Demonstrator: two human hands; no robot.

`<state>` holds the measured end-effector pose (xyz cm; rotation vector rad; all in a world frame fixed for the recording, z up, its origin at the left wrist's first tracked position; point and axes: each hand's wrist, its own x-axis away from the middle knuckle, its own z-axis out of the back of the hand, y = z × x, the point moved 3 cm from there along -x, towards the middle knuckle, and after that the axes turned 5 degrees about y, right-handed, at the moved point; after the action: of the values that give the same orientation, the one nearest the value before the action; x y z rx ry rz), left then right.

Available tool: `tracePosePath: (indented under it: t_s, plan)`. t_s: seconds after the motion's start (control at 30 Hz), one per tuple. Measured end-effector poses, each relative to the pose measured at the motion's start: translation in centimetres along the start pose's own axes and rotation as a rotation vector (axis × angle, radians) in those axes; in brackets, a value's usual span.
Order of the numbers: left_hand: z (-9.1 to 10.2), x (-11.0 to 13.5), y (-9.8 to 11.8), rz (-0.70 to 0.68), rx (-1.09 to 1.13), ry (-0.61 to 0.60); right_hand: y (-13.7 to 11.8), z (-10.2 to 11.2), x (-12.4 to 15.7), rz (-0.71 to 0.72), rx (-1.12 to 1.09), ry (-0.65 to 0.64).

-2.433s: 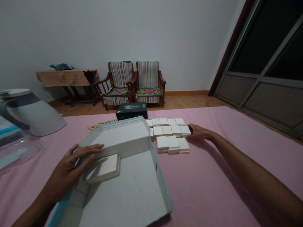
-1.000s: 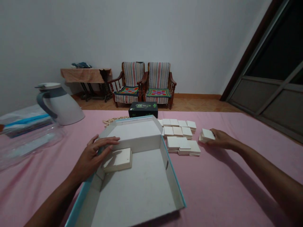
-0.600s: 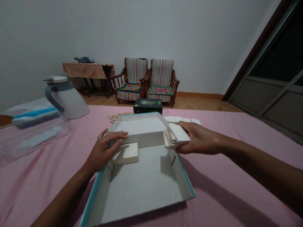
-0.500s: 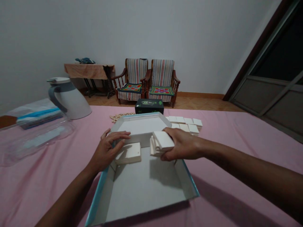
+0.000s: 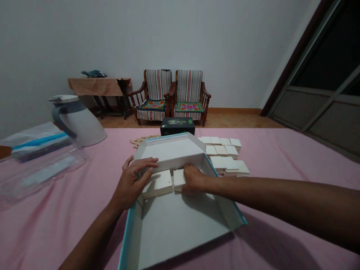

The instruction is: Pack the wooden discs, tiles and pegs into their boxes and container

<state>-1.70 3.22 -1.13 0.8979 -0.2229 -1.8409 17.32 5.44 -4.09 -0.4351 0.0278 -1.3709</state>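
An open box [image 5: 180, 236] with a white inside and light blue edges lies before me, its far flap raised. My right hand [image 5: 194, 179] is down inside it, fingers closed around a stack of white square tiles [image 5: 179, 179] near the far wall. Just left of that stack, other white tiles [image 5: 159, 183] sit in the far left corner with a narrow gap between. My left hand [image 5: 135, 180] rests over the box's left wall beside those tiles, fingers stretched out and holding nothing.
Rows of stacked white tiles [image 5: 225, 152] stand right of the box on the pink cloth [image 5: 281, 157]. Behind are a black box [image 5: 177, 126] and small wooden pieces [image 5: 142, 141]. At left are a white-grey jug [image 5: 84, 122] and clear plastic packaging [image 5: 42, 168].
My right hand has lowered its tile stack into the box, beside the tiles at the left. My left hand stays at the left wall. The view has shifted slightly.
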Motion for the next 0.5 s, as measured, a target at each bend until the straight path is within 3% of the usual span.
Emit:
tracePosePath:
  t_s: [0.1,0.3,0.5]
  plan:
    - [0.0,0.0,0.0,-0.004,-0.004,0.009,-0.3,-0.2,0.1,-0.016,0.031,-0.060]
    - [-0.1,0.1,-0.1,-0.002,-0.015,0.021,-0.1,2.4,2.1,-0.004,0.040,-0.150]
    - [-0.1,0.0,-0.1,-0.007,-0.015,0.023,1.3,2.3,4.3,-0.029,-0.186,-0.208]
